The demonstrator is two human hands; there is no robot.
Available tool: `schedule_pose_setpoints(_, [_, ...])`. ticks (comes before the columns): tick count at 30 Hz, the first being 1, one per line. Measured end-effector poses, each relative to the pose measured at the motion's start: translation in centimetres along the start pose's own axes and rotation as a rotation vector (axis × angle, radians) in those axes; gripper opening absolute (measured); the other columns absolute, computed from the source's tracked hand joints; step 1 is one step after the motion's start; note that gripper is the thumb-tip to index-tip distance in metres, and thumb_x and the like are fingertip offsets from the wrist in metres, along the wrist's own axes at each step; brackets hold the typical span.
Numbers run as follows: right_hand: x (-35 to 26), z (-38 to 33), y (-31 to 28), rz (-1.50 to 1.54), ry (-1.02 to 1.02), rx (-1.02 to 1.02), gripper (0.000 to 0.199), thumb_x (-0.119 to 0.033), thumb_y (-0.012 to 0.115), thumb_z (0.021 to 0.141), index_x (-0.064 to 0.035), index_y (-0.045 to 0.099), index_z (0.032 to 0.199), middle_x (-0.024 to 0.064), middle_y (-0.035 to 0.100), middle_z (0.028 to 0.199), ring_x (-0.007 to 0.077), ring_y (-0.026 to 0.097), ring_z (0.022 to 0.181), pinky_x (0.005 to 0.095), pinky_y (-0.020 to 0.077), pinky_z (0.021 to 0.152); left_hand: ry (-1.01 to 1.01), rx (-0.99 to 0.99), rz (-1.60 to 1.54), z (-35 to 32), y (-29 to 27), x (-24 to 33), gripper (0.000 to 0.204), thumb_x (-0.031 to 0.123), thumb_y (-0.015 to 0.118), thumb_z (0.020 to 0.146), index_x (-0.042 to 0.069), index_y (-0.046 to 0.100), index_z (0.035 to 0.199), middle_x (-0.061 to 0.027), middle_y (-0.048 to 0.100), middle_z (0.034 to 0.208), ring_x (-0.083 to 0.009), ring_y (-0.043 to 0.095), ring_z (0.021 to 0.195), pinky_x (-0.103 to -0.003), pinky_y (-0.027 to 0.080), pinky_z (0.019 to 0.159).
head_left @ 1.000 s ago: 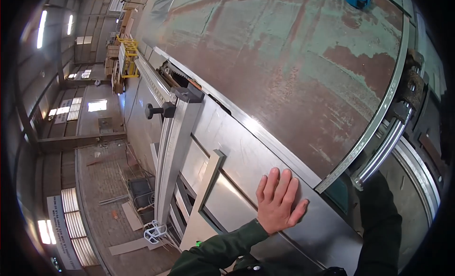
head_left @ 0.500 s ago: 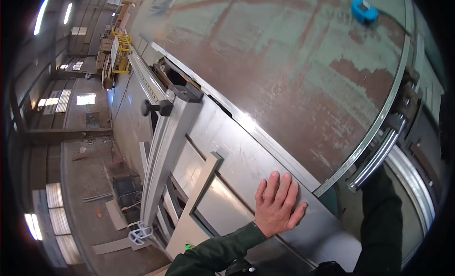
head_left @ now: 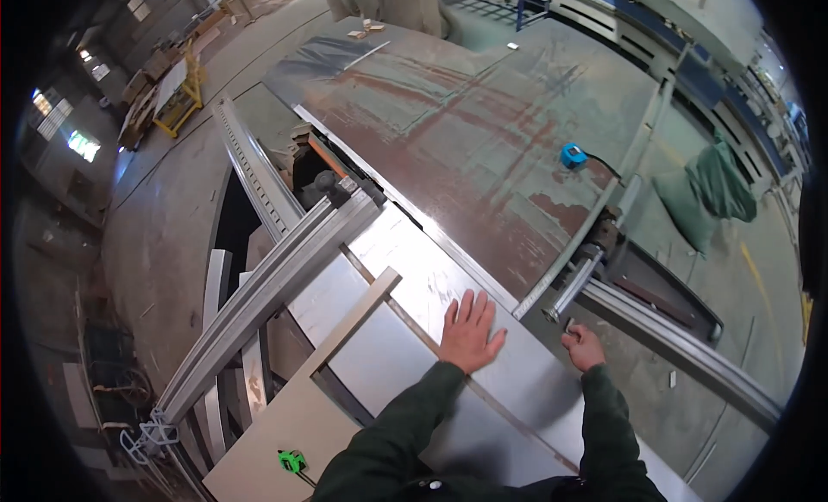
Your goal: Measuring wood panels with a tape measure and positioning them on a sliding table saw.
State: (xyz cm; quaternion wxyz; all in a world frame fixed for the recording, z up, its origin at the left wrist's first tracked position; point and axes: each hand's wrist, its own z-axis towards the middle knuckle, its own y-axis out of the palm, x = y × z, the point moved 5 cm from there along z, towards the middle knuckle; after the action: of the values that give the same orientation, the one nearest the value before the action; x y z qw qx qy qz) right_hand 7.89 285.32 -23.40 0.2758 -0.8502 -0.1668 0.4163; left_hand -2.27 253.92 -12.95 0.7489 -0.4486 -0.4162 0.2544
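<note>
**Hands on a steel sheet**

My left grip [head_left: 468, 332] lies spread flat on the shiny grey metal sheet [head_left: 405, 355] on the desk [head_left: 483, 140]. My right grip [head_left: 584, 347] is curled shut beside the silver metal bar's [head_left: 576, 286] end. A blue tape measure [head_left: 572, 155] sits well beyond.

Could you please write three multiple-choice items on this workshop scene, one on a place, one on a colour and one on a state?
1. Where does the left hand rest?
A. on the grey metal sheet
B. on the floor
C. on the green sack

2. What colour is the tape measure on the rusty table?
A. red
B. blue
C. white

3. How is the left hand held?
A. in a fist
B. flat, fingers spread
C. pinching a tool

Answers: 1 A, its palm lies on the sheet. 2 B, its case is bright blue. 3 B, all fingers lie splayed.
</note>
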Motion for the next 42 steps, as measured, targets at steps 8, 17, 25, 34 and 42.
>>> schedule_pose_setpoints(8, [-2.4, -24.7, -2.5, 0.153, -0.051, 0.352, 0.040, -0.032, 0.077, 0.091, -0.0010, 0.075, 0.117, 0.0182, 0.073, 0.108, 0.0307, 0.073, 0.099, 0.0391, 0.0577, 0.090, 0.173, 0.015, -0.289, -3.3, -3.0, -2.0, 0.030, 0.035, 0.076, 0.081, 0.010, 0.069, 0.096, -0.0108, 0.067, 0.110, -0.0383, 0.062, 0.110, -0.048, 0.044, 0.095])
schedule_pose_setpoints(17, [7.2, -31.6, -9.1, 0.135, 0.046, 0.624, 0.033, -0.026, 0.078, 0.092, 0.0013, 0.076, 0.110, 0.0164, 0.075, 0.097, 0.0257, 0.074, 0.089, 0.0367, 0.0580, 0.084, 0.008, -0.192, -0.068, -15.5, -4.1, -1.8, 0.047, 0.036, 0.074, 0.088, 0.017, 0.068, 0.131, -0.0073, 0.056, 0.155, -0.0308, 0.042, 0.152, -0.061, 0.023, 0.123])
schedule_pose_setpoints(25, [15.1, -32.9, -16.7, 0.282, -0.041, 0.769, 0.022, -0.022, 0.071, 0.100, -0.0012, 0.073, 0.106, -0.0007, 0.067, 0.087, 0.0090, 0.058, 0.080, 0.0288, 0.0493, 0.071, -0.040, -0.195, -0.069, -17.7, -4.2, -1.2, 0.055, 0.035, 0.066, 0.094, 0.015, 0.060, 0.144, -0.0093, 0.051, 0.160, -0.0357, 0.040, 0.153, -0.065, 0.026, 0.122])
schedule_pose_setpoints(34, [18.8, -32.7, -15.3, 0.413, 0.082, 0.676, 0.024, -0.025, 0.072, 0.100, -0.0043, 0.071, 0.111, 0.0003, 0.067, 0.086, 0.0097, 0.060, 0.072, 0.0275, 0.0480, 0.062, -0.075, -0.254, -0.055, -17.1, -5.2, -0.8, 0.056, 0.037, 0.065, 0.095, 0.016, 0.059, 0.146, -0.0052, 0.048, 0.163, -0.0310, 0.037, 0.155, -0.059, 0.026, 0.126])
schedule_pose_setpoints(42, [21.3, -31.9, -20.3, 0.642, 0.222, 0.836, 0.042, -0.036, 0.072, 0.101, -0.0089, 0.064, 0.133, -0.0002, 0.068, 0.100, 0.0106, 0.064, 0.079, 0.0262, 0.0511, 0.064, -0.061, -0.305, -0.044, -16.7, -5.4, -0.9, 0.054, 0.036, 0.068, 0.093, 0.017, 0.061, 0.143, -0.0064, 0.049, 0.162, -0.0340, 0.040, 0.154, -0.061, 0.030, 0.123])
